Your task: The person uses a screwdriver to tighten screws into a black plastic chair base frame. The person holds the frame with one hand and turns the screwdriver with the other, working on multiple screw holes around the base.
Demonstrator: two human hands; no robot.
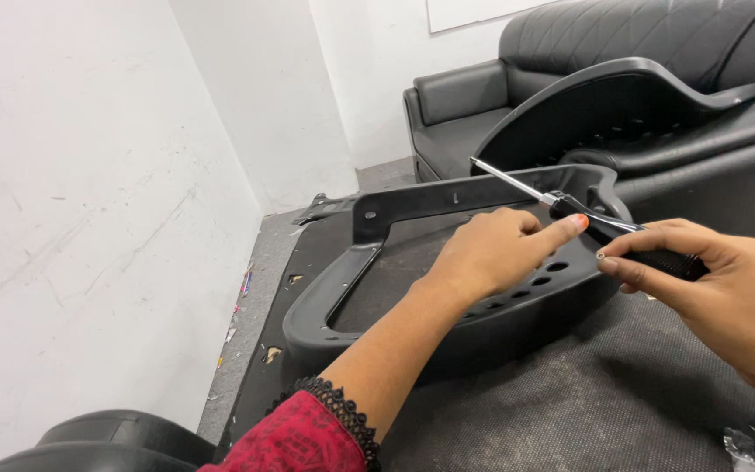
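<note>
White wall (89, 218) along the left, scuffed; at its foot a strip of grey floor (259, 280) with small scraps of litter. Near left corner: a rounded black moulded piece (107, 441), partly out of view. Bench (622, 393) covered in dark, dusty felt-like matting, running from centre to right. On it lies a black plastic chair part (351, 288), a curved frame with a large open loop at its left end, a flat bar across the far side and a row of oval slots near the middle. Left hand (491, 253), red patterned sleeve with black lace cuff, rests on top of the chair part; fingers loosely curled, index finger stretched right so its tip touches the screwdriver (609, 229) where shaft meets handle. Screwdriver lies tilted just above the chair part's right end, metal shaft pointing far-left, black ribbed handle toward the right. Right hand (727, 288) holds that handle, fingers wrapped around it, thumb along the near side. Far right, behind the bench: a second black curved shell (622, 105) propped against a black leather sofa (482, 105). Crumpled clear wrapper (744, 450) at the near right edge.
</note>
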